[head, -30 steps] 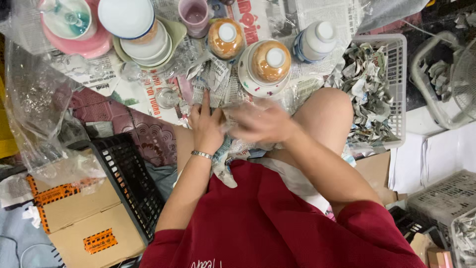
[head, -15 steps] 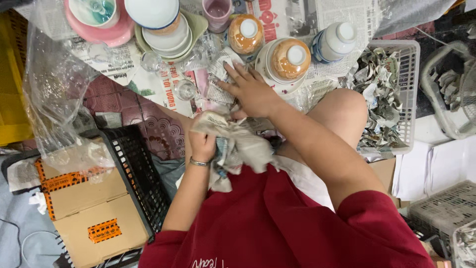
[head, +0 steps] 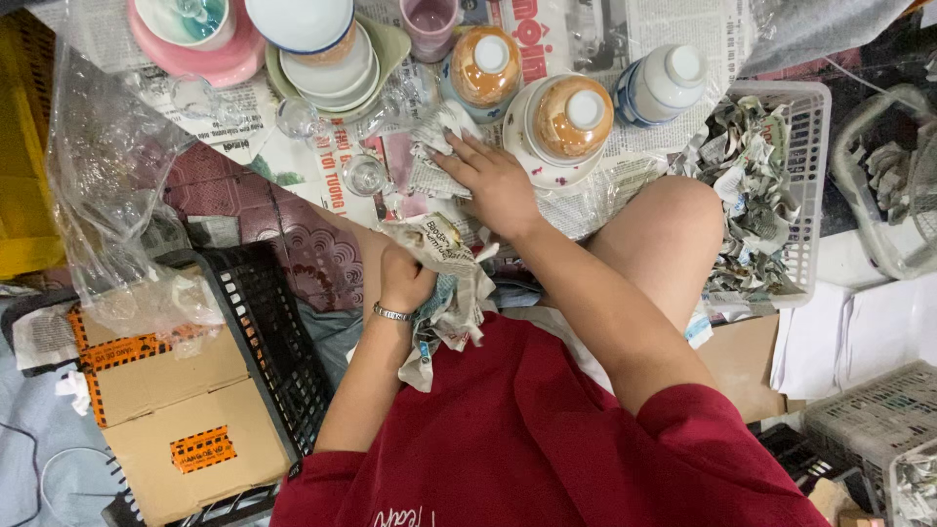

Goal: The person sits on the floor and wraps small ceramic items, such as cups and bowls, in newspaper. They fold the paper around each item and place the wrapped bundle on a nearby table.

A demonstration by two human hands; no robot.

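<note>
My left hand [head: 405, 280], a bracelet on its wrist, is closed around a crumpled newspaper bundle [head: 451, 293] held over my lap. My right hand [head: 493, 181] lies flat, fingers spread, on a crumpled piece of newspaper [head: 434, 146] on the paper-covered floor. Just beyond that hand stand an upturned orange bowl on a saucer [head: 571, 117] and an orange jar with a white lid [head: 485, 66]. Small clear glasses [head: 366, 176] sit to its left.
Stacked bowls [head: 322, 49], a pink dish [head: 210, 49], a pink cup [head: 429, 20] and a blue-white jar [head: 664, 83] line the far side. A white basket [head: 805, 185] of crumpled paper stands right. A black crate [head: 268, 322], cardboard box [head: 176, 410] and plastic bag [head: 112, 176] lie left.
My right hand has left the bundle at my lap and reached forward onto the newspaper by the bowls. My left hand has kept the bundle and drawn it slightly toward me.
</note>
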